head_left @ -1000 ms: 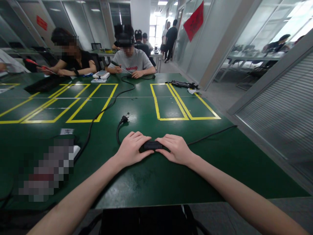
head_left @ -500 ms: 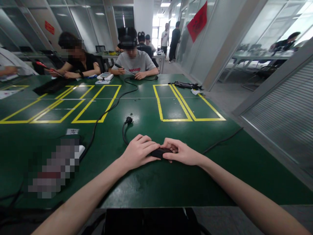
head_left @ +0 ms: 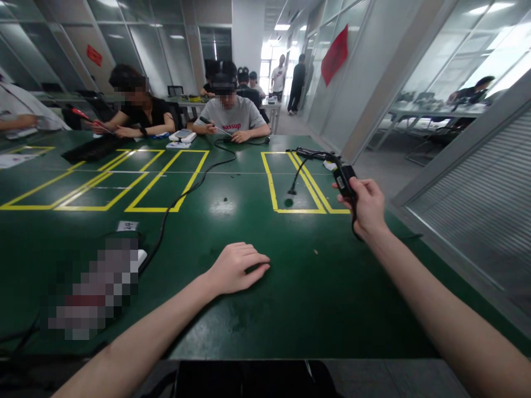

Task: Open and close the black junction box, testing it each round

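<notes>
My right hand [head_left: 368, 205] is closed around a black power adapter [head_left: 342, 180], held up over the right side of the green table [head_left: 298, 309]. From the adapter a black cord runs left and hangs down to a plug [head_left: 292, 192], close above the tabletop. Another stretch of cord loops below my fingers. My left hand [head_left: 238, 268] rests on the table near the middle, palm down, holding nothing, with thumb and fingers apart.
Yellow tape rectangles [head_left: 167, 209] mark the table. A black cable [head_left: 164, 221] crosses it on the left, near a blurred-out object [head_left: 97, 287] and a numbered tag [head_left: 128, 226]. Black cords [head_left: 311, 153] lie at the far right edge. Across the table, people [head_left: 232, 113] work with tools.
My right hand has lifted the adapter off the table and carried it right and forward, the plug trailing along. My left hand has let go of it and stays near the same spot.
</notes>
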Demonstrator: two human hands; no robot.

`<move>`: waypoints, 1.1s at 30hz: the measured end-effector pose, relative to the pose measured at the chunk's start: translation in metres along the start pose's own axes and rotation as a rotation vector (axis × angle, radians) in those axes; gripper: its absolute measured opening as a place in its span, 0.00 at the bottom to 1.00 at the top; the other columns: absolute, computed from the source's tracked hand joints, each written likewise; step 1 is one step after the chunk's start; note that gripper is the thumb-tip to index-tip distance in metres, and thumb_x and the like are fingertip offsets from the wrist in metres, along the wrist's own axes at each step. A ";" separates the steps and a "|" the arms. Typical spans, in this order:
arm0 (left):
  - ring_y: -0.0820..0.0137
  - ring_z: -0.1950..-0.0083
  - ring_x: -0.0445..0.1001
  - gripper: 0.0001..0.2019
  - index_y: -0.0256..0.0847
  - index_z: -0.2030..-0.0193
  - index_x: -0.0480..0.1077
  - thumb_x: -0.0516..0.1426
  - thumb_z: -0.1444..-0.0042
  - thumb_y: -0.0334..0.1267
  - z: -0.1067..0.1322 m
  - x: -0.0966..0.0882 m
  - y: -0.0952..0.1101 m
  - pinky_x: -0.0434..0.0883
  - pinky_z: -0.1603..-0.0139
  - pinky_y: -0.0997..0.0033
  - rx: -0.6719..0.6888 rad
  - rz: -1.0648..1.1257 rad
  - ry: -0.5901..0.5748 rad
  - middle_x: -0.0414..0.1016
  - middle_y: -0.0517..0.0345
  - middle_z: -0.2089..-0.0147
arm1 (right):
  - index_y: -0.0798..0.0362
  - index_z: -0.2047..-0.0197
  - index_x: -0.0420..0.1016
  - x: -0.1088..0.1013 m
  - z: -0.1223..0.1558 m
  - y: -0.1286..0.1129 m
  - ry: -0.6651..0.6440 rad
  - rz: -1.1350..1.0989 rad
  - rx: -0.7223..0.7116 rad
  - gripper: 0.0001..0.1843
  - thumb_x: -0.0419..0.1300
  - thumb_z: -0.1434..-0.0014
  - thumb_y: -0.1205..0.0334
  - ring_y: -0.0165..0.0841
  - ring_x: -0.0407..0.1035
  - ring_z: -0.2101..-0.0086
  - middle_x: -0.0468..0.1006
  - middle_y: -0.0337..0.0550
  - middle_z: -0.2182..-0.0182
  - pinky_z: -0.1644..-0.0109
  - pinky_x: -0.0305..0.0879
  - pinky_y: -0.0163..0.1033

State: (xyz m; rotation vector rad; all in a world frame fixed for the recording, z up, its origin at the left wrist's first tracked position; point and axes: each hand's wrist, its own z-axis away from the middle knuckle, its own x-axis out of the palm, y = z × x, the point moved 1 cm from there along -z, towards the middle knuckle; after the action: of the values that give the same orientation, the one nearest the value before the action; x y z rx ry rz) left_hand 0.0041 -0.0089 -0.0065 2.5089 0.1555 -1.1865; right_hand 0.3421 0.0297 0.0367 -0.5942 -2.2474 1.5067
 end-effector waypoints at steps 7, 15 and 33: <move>0.72 0.70 0.78 0.11 0.39 0.60 0.79 0.55 0.30 0.36 0.001 -0.003 -0.003 0.73 0.65 0.71 -0.036 0.016 0.049 0.82 0.56 0.69 | 0.48 0.64 0.68 -0.055 -0.008 0.050 0.100 0.773 -0.158 0.21 0.64 0.50 0.40 0.44 0.76 0.67 0.82 0.50 0.66 0.64 0.68 0.44; 0.71 0.70 0.79 0.11 0.40 0.60 0.79 0.55 0.31 0.37 0.001 -0.003 -0.004 0.74 0.64 0.71 -0.078 0.076 0.034 0.82 0.56 0.69 | 0.50 0.57 0.76 -0.059 -0.002 0.066 -0.258 1.068 -0.217 0.18 0.61 0.45 0.46 0.44 0.75 0.66 0.83 0.51 0.60 0.62 0.66 0.43; 0.71 0.68 0.79 0.09 0.39 0.59 0.79 0.57 0.32 0.37 0.003 -0.003 -0.006 0.73 0.64 0.72 -0.120 0.121 0.001 0.82 0.57 0.68 | 0.55 0.49 0.80 -0.065 -0.018 0.066 0.127 1.226 -0.001 0.21 0.54 0.33 0.51 0.49 0.74 0.55 0.81 0.59 0.52 0.57 0.68 0.46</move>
State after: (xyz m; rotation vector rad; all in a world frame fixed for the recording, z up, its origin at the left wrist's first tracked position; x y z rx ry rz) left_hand -0.0018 -0.0047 -0.0077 2.3794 0.0720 -1.0955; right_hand 0.4153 0.0311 -0.0232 -2.2391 -1.7531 1.7897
